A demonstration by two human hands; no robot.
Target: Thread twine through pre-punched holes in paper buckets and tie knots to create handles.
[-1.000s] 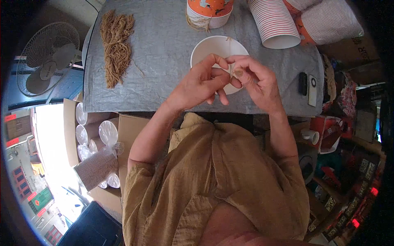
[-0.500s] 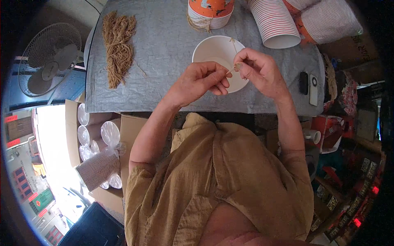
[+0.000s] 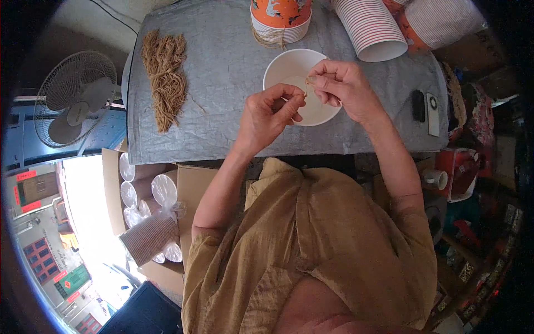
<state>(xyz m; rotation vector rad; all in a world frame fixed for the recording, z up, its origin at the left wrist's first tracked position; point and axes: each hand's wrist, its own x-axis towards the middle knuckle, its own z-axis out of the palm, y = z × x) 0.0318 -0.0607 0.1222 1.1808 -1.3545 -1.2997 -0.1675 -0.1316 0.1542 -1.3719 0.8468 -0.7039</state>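
My left hand point(image 3: 270, 117) is closed in a pinch on one end of a short piece of thin tan twine point(image 3: 306, 87). The fingertips of my right hand point(image 3: 347, 89) pinch the same twine slightly higher, so it spans the small gap between both hands. Behind and below them stands a white paper tub point(image 3: 282, 69), its wide mouth facing up, partly covered by my fingers. Whether the twine is joined to the tub cannot be seen. Off to the left lies a bundle of tan twine strands point(image 3: 165, 83), tied around its middle.
An orange-and-white tub point(image 3: 281, 16) wrapped with twine stands at the table's back. Nested tubs point(image 3: 370, 30) lie right of it. A black object point(image 3: 418, 106) and a white device point(image 3: 432, 114) rest near the right edge. A fan point(image 3: 76, 100) and a carton of wrapped cups point(image 3: 203, 189) are leftward.
My right hand has shifted left and slightly up over the tub. The strand that ran from the tub's rim to my right hand no longer shows; twine now spans between my fingertips.
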